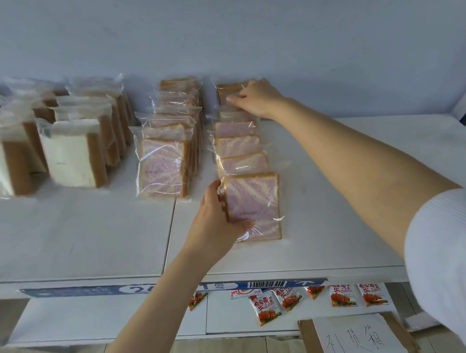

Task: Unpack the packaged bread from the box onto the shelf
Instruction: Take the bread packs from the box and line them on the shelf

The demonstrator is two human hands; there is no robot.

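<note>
Right sleeve (460, 265) nearest. I read the right hand (259, 98) at 12 o'clock, fingers curled over the rear bread pack (228, 89); left hand (217, 225), 6 o'clock, pinches the front pack (255, 203).

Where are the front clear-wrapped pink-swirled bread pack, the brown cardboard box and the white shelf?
front clear-wrapped pink-swirled bread pack (254, 203): head view, middle of front slice.
brown cardboard box (309, 343): head view, left brown flap.
white shelf (86, 238): head view, bare top left of pack.
</note>
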